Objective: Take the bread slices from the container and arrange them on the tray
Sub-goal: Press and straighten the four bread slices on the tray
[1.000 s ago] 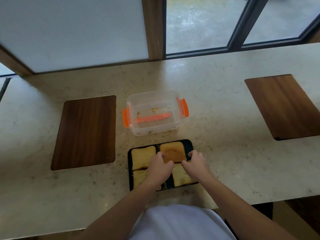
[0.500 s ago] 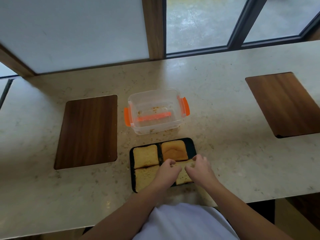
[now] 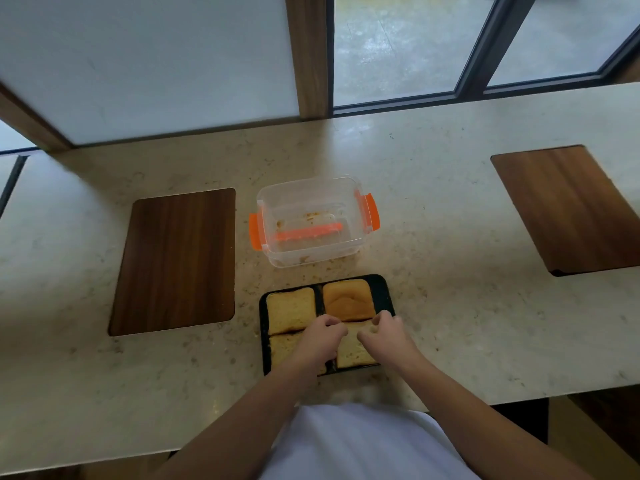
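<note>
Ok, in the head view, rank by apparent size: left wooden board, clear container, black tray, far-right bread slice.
Largest to smallest:
1. left wooden board
2. clear container and black tray: look alike, and the tray is partly hidden by hands, so unranked
3. far-right bread slice

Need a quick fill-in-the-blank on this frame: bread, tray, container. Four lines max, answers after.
1. The black tray holds ____ bread slices.
2. The clear container has ____ clips on its two ends.
3. The container sits on the ____ side of the tray from the person.
4. Both the left hand and the right hand rest over the ____ row of slices.

Answers: four; orange; far; near
</note>
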